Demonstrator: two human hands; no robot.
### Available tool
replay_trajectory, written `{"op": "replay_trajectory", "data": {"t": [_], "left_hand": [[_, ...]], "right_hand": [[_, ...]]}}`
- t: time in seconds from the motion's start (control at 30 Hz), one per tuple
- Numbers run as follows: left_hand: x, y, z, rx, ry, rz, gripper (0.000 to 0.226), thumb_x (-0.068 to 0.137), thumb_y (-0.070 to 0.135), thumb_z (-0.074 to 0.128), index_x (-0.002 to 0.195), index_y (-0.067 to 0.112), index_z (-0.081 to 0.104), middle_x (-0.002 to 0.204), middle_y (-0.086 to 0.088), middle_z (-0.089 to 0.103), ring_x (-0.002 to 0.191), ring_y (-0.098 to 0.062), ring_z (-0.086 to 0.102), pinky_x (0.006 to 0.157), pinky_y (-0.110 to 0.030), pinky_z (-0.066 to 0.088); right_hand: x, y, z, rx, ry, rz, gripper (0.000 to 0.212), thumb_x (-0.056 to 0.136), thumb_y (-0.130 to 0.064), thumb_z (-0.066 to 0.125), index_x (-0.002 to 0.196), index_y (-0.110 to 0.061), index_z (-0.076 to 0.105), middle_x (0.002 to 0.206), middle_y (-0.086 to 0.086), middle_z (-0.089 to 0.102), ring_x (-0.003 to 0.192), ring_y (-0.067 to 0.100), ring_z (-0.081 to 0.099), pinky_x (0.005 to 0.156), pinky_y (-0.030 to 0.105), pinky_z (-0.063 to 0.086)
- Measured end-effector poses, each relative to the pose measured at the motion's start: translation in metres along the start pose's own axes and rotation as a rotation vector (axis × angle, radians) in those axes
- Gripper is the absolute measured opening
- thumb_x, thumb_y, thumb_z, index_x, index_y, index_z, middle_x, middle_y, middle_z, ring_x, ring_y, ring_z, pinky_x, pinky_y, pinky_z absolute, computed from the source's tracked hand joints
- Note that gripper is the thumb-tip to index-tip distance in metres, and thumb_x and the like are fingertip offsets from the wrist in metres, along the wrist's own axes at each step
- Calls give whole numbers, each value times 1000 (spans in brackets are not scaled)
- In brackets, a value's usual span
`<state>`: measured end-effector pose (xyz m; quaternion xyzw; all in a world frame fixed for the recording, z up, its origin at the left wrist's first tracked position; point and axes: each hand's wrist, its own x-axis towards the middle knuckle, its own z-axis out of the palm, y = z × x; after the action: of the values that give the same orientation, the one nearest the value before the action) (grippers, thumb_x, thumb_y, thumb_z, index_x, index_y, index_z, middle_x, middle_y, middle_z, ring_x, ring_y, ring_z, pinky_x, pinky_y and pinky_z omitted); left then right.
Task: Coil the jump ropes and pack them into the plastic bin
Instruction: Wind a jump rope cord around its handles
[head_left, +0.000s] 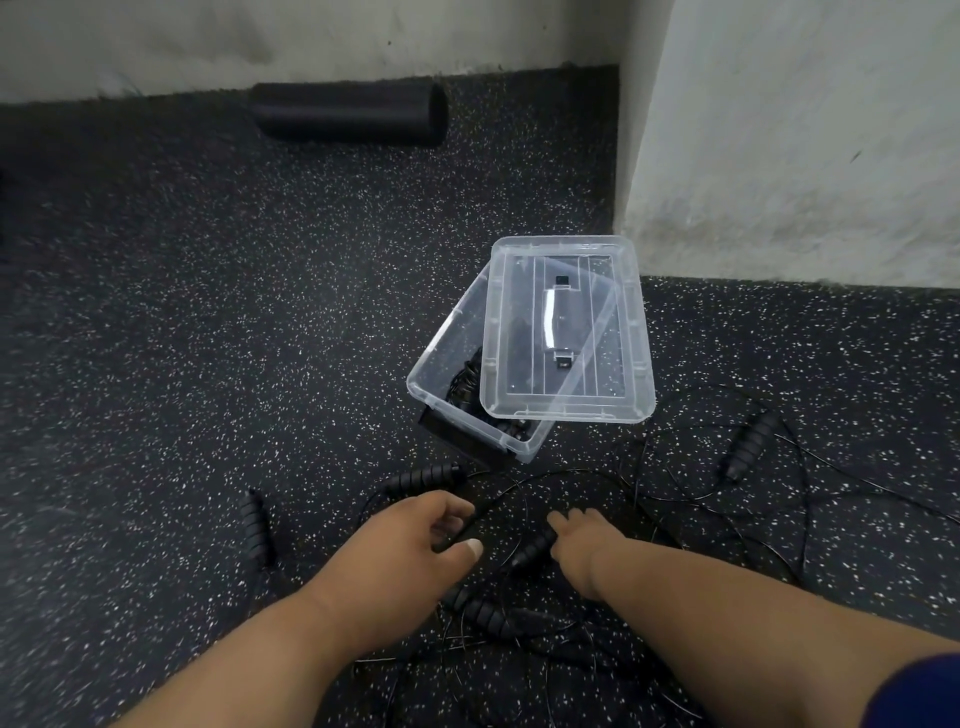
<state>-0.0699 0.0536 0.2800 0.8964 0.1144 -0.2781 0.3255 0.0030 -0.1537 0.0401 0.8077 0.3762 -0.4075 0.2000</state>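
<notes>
A clear plastic bin (441, 364) stands on the speckled floor with its clear lid (628, 332) lying askew over its right part; dark rope shows inside it. Several black jump ropes with ribbed handles lie tangled on the floor in front of the bin. One handle (423, 475) lies just beyond my left hand, another handle (750, 441) at the right. My left hand (410, 540) curls its fingers and thumb round a black handle (467, 525). My right hand (574, 540) reaches down with fingers on another black handle (530, 551); its grip is partly hidden.
A black foam roller (350, 111) lies against the far wall. A white wall corner (779, 156) juts out right behind the bin. A loose ribbed handle (254, 525) lies at the left, and thin cords (857, 483) spread across the floor to the right.
</notes>
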Motion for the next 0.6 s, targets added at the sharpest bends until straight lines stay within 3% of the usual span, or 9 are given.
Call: {"op": "replay_trajectory", "data": {"t": [0.1, 0.2, 0.23, 0.33, 0.4, 0.5, 0.6], "left_hand": [[0, -3, 1, 3, -2, -3, 35, 98, 48, 67, 132, 42, 60, 117, 26, 62, 105, 9, 60, 92, -13, 49], [0, -4, 3, 5, -4, -3, 35, 97, 48, 68, 131, 42, 61, 117, 26, 63, 106, 9, 60, 94, -14, 49], [0, -4, 4, 5, -2, -2, 35, 97, 48, 68, 131, 42, 61, 117, 26, 63, 107, 8, 61, 96, -16, 50], [-2, -5, 4, 12, 8, -1, 34, 97, 48, 68, 130, 42, 62, 117, 25, 63, 106, 8, 61, 97, -17, 51], [-3, -5, 4, 14, 7, -1, 33, 97, 48, 68, 130, 43, 62, 117, 25, 63, 106, 7, 61, 96, -17, 51], [-4, -5, 5, 23, 5, -4, 33, 97, 49, 68, 129, 43, 61, 117, 25, 63, 105, 6, 62, 94, -18, 52], [-6, -4, 3, 45, 9, 7, 35, 98, 49, 68, 131, 43, 60, 117, 24, 63, 105, 5, 62, 96, -20, 52]], "right_hand": [[3, -1, 3, -106, 36, 21, 54, 98, -35, 63, 150, -21, 54, 164, 13, 22, 145, 38, 26, 124, 50, 19], [6, -2, 2, -133, 9, 16, 61, 98, -34, 63, 155, -17, 46, 170, 17, 12, 153, 42, 15, 129, 54, 1], [6, -2, 0, -112, -12, 5, 62, 98, -31, 65, 156, -17, 46, 170, 18, 9, 153, 43, 16, 129, 54, 1], [7, 1, -1, -41, -34, -30, 62, 96, -23, 70, 154, -19, 48, 170, 13, 2, 148, 40, 25, 125, 46, 20], [6, 4, 5, -59, -42, -46, 62, 97, -29, 69, 154, -22, 48, 172, 11, 1, 150, 39, 20, 124, 47, 20], [-4, 5, 13, -94, -19, -70, 52, 99, -38, 63, 148, -25, 55, 163, 11, 30, 144, 34, 27, 119, 46, 19], [-28, 7, 7, -66, 103, -99, 41, 100, -38, 56, 139, -28, 62, 145, 10, 45, 132, 33, 36, 113, 47, 25]]}}
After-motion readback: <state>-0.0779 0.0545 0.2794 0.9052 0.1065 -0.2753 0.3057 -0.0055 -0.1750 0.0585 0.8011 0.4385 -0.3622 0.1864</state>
